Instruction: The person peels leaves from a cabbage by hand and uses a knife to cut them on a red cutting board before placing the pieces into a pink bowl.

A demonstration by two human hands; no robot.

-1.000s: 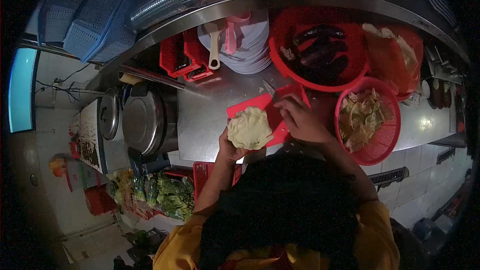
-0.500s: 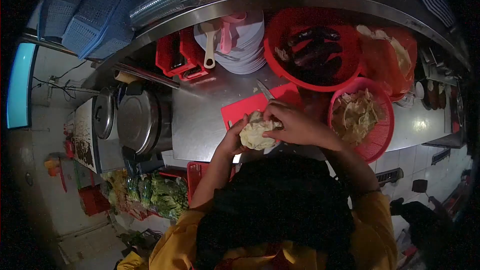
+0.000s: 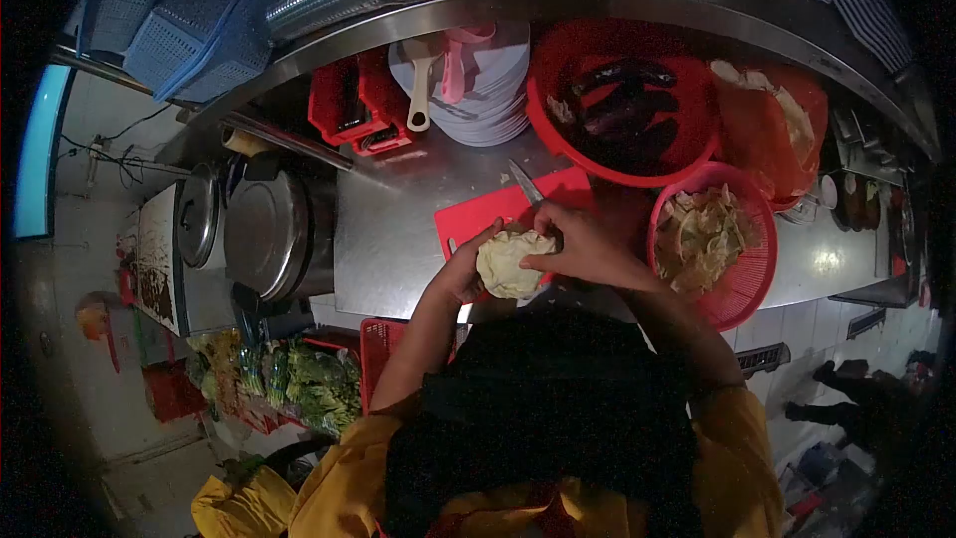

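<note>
A pale, wrinkled cabbage head [image 3: 510, 267] is held between my two hands at the near edge of the steel counter. My left hand [image 3: 464, 267] cups it from the left side, fingers curled around the back. On its right, my right hand [image 3: 578, 247] has thumb and fingers pressed against the leaves. Just beyond them lies a red cutting board [image 3: 478, 219], partly covered by my hands. A knife [image 3: 524, 181] rests on the board, its blade pointing away and its handle end hidden by my right hand.
To the right stands a pink basket [image 3: 767, 284] with loose pale leaves. Behind it are a red basin [image 3: 543, 125] of eggplants and an orange-red bag [image 3: 797, 164]. Stacked white plates [image 3: 488, 120] sit at the back under the steel shelf [image 3: 597, 3]. Large lidded pots [image 3: 264, 239] stand left.
My fingers have shifted slightly on the cabbage, which shows more of its pale top. The camera view has moved a little. At the right, a person's legs show more.
</note>
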